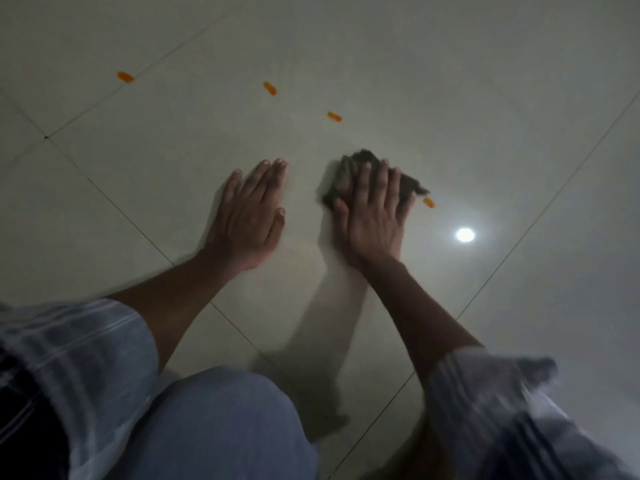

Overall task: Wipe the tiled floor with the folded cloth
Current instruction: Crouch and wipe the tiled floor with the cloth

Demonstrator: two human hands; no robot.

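Pale glossy tiled floor (381,64) with four small orange bits (269,88). Right hand (372,216) lies flat, fingers spread, pressing a dark folded cloth (360,161) onto the tile. Left hand (251,216) rests open, palm down, beside it.

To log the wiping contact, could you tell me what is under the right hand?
A dark cloth lies under the right hand, its edges showing past the fingers, on the tiled floor. The cloth's middle is covered.

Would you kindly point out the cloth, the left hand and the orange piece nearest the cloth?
cloth (360,160), head view, dark top edge beyond the fingers.
left hand (247,216), head view, back of hand.
orange piece (428,202), head view, its middle.
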